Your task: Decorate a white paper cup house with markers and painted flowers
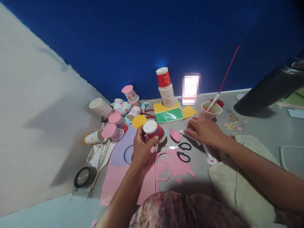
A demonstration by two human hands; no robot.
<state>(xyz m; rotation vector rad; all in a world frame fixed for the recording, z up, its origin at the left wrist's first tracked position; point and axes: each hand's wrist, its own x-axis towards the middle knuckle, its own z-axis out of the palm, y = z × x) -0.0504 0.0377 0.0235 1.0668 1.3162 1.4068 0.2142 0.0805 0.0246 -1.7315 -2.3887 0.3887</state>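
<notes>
Gripping red paper cup point(155, 129), left hand point(142, 148); right hand point(204, 131) on white stick point(198, 143)

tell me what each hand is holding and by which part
The left hand grips a red paper cup around its side wall. The right hand rests on a white stick; a true grip cannot be told.

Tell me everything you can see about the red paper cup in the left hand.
The red paper cup looks like printed paper, red with pale markings too blurred to read. It lies tilted on its side, its white round end facing the camera. The left hand holds it above the pink paper sheet, fingers wrapped round its near side. A yellow paper disc sits just behind it.
</notes>
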